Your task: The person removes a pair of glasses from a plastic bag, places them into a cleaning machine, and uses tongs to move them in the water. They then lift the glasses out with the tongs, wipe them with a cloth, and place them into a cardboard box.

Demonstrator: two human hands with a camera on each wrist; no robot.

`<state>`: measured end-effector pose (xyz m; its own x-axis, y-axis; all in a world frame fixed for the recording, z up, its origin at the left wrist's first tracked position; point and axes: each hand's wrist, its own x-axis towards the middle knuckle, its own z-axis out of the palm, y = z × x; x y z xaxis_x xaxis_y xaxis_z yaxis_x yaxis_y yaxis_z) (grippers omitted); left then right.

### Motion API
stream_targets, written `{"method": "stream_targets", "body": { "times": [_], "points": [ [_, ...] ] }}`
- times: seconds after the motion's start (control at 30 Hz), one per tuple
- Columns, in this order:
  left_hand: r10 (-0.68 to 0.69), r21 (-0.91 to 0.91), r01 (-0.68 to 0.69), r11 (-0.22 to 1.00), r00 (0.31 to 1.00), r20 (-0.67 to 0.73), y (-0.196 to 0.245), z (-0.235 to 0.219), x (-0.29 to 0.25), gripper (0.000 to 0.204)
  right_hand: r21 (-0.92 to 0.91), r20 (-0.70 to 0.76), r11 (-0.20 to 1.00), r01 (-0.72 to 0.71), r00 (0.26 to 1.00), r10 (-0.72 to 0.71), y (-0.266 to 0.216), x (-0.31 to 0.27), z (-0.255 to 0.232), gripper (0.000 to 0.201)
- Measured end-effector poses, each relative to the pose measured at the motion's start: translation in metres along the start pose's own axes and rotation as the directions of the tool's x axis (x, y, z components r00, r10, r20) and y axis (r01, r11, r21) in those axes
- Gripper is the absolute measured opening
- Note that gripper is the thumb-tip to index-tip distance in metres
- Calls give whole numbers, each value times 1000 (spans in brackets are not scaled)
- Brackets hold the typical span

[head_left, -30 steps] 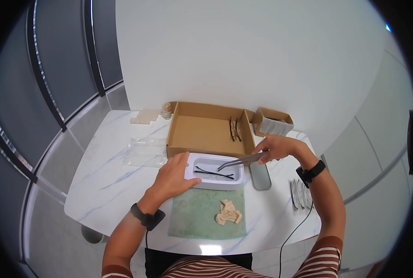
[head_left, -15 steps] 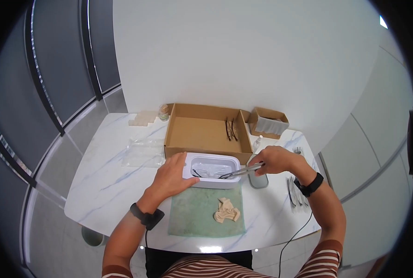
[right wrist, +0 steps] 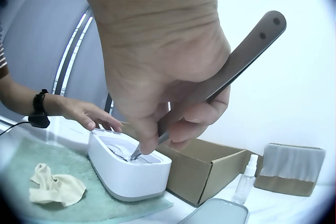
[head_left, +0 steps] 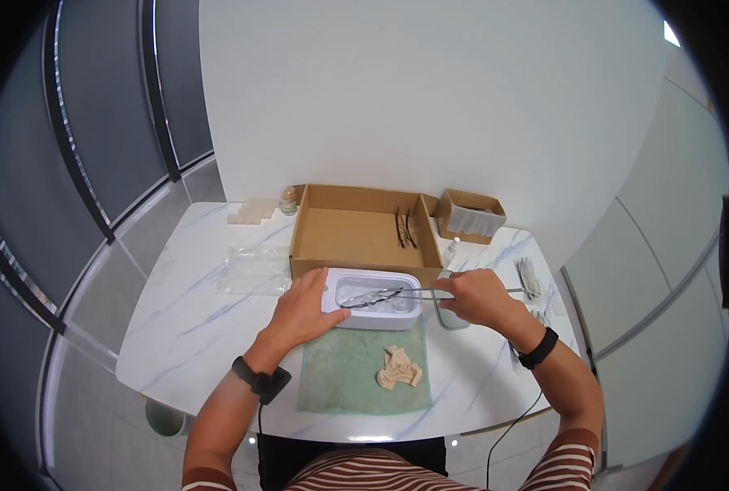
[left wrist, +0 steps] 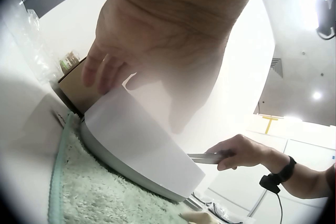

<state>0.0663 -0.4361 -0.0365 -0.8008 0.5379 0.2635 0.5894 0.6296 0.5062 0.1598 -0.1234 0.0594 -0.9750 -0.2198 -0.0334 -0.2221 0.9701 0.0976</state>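
1. The white plastic tub with water in it (head_left: 374,298) sat on the marble table (head_left: 184,311), with its near edge on a green fluffy mat (head_left: 356,376). The mat was probably there to catch drips.
2. The left hand (head_left: 307,307) rested on the tub's side at 9 o'clock. Its fingers were straight and lay flat on the rim, not curled round it. It looked like it was there so the tub would not slide.
3. The right hand (head_left: 471,295) was at 3 o'clock from the tub. Its thumb and fingers pinched long grey metal tweezers (head_left: 418,291) tight.
4. The tweezers reached sideways over the tub, and their tips dipped down into it.
5. Thin black-framed glasses (head_left: 363,299) lay in the water, right at the tweezer tips. I could not tell if the tips were pinching the frame or only touching it.
6. A crumpled tan cloth (head_left: 399,368) lay on the mat at 6 o'clock from the tub, close enough for wiping.
7. An open brown cardboard box (head_left: 356,233) stood at 12 o'clock from the tub, with more glasses (head_left: 405,227) lying inside it.
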Motion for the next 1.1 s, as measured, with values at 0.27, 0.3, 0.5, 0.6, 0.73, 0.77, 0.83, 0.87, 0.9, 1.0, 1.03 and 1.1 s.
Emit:
{"method": "stream_targets", "body": {
  "times": [0.27, 0.3, 0.5, 0.6, 0.73, 0.77, 0.83, 0.87, 0.9, 1.0, 1.03, 1.1],
  "points": [
    [61, -44, -68, 997, 989, -138, -16, 10, 2, 59, 18, -56, 999, 41, 998, -40, 14, -19, -26, 36],
    [39, -101, -64, 993, 971, -234, -17, 9, 5, 44, 15, -57, 999, 40, 998, -39, 15, -18, -28, 36],
    [-268, -473, -37, 880, 783, -561, -8, -2, 11, 20, 4, -83, 998, 65, 994, -64, 22, -10, -22, 36],
    [-318, -537, -104, 837, 707, -632, -12, -1, 14, 21, -9, -77, 997, 75, 994, -75, 25, -1, -16, 37],
    [-390, -619, -237, 748, 598, -700, -14, 10, 23, 11, -33, -24, 995, 97, 995, -98, 23, 11, -14, 38],
    [-417, -648, -267, 713, 582, -698, -13, 12, 24, 13, -40, -1, 994, 103, 995, -103, 21, 15, -13, 38],
    [-452, -666, -215, 714, 586, -673, -11, 14, 21, 19, -23, -4, 993, 119, 993, -119, 21, 21, -7, 37],
    [-487, -683, -162, 712, 587, -647, -10, 13, 20, 26, -6, -7, 991, 136, 991, -136, 20, 23, -5, 37],
    [-487, -683, -163, 712, 586, -648, -11, 14, 19, 26, -7, -7, 991, 136, 991, -136, 18, 24, -5, 37],
    [-473, -640, -145, 755, 556, -684, -16, 20, 16, 30, -1, 22, 993, 118, 993, -118, 13, 24, -9, 36],
    [-467, -643, -164, 748, 558, -686, -19, 22, 14, 30, -24, 31, 995, 95, 995, -94, 12, 21, -13, 35],
    [-469, -652, -179, 737, 560, -683, -21, 23, 12, 30, -49, 48, 996, 72, 996, -70, 10, 16, -16, 34]
  ]
}}
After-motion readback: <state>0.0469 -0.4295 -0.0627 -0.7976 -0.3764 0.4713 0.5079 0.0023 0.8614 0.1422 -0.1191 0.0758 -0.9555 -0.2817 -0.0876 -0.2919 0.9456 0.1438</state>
